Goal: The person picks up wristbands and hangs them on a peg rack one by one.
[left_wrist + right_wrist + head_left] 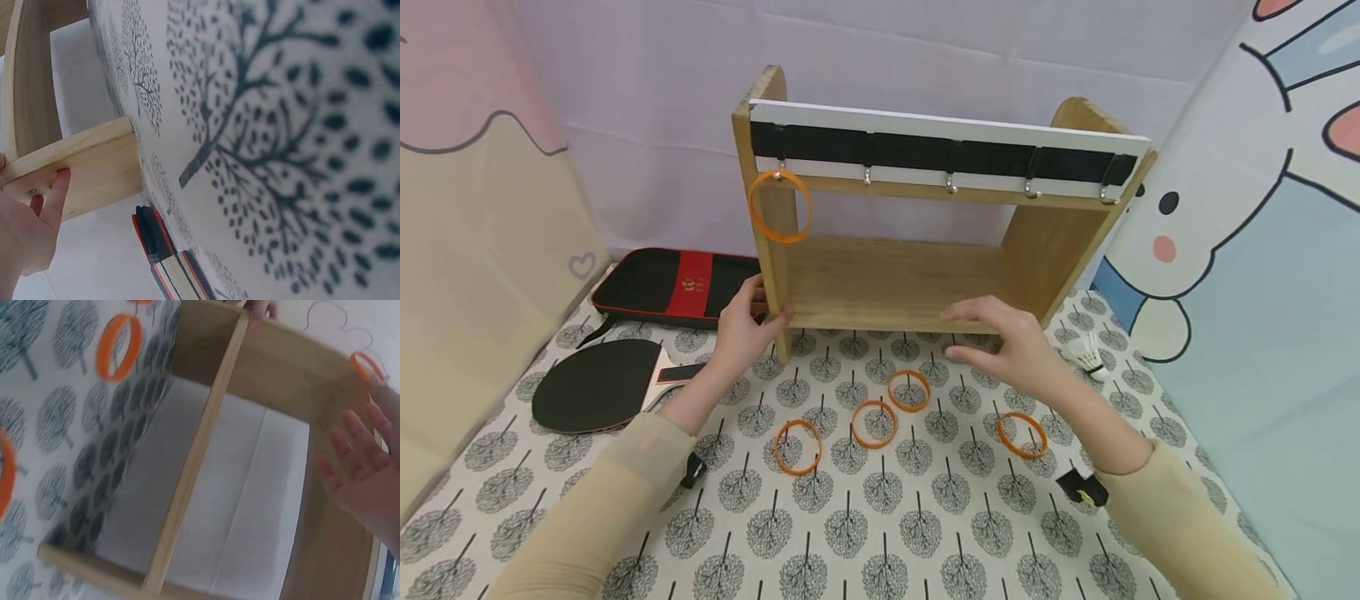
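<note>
A wooden rack [895,283] stands on the table, with a row of metal hooks [951,185] along its white-and-black top strip. My left hand [745,321] grips the rack's left side panel [94,169], thumb at the front edge and fingers on the outer face. An orange ring [780,237] hangs from the leftmost hook. My right hand [1003,342] is held in the air before the rack's lower right part, fingers loosely bent and holding nothing. Several more orange rings lie on the cloth, among them one ring [1022,454] below the right hand and another ring [908,408] nearer the rack.
A table tennis bat [598,387] lies at the left, in front of a black case with a red band [691,285]. A shuttlecock [1086,354] is at the right, beyond the right forearm. The tablecloth [880,533] has a tree print, and fabric hangs behind.
</note>
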